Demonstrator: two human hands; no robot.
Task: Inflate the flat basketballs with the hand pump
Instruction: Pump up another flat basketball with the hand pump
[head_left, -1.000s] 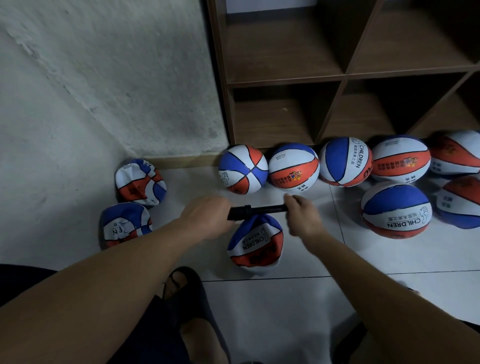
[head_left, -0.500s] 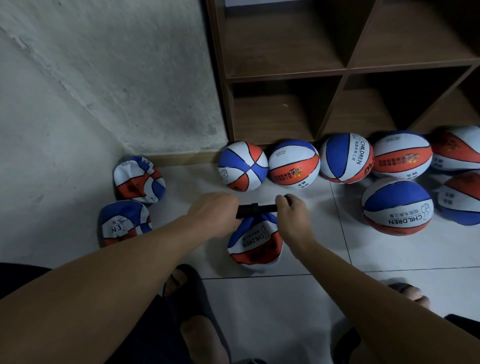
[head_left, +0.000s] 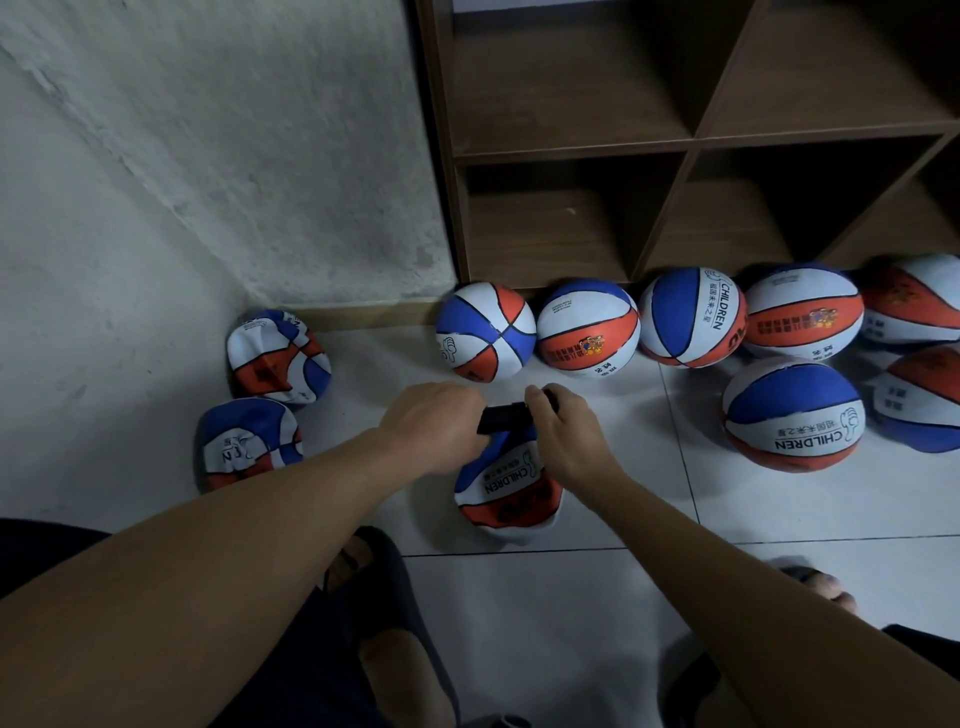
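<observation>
The brown wooden shelf (head_left: 696, 140) with its open cubbies stands against the rough plaster wall (head_left: 208, 156), and along its foot on the pale glossy floor tiles (head_left: 649, 493) sits a row of round inflated balls (head_left: 587, 325), red, white and blue, their skins taut and smooth. Off to my left, near the wall, two more flat balls (head_left: 278, 358) lie crumpled and dented, waiting their turn. Right in front of me, between my feet and the row, is the flat basketball (head_left: 506, 486) I am working on, slumped into a soft folded bowl on the tile just below my hands. It looks light and floppy, rubbery rather than slick, so I judge it would buckle under any push and is best steadied near the valve. My left hand (head_left: 434, 423) is curled round one end of the black hand pump (head_left: 503, 418) and my right hand (head_left: 563, 434) grips the other end, the two hands close together with only a short stretch of the stiff, hard plastic barrel showing between them. The pump lies roughly level over the ball's top; the needle and valve are hidden beneath my hands, so I cannot tell whether it is seated
</observation>
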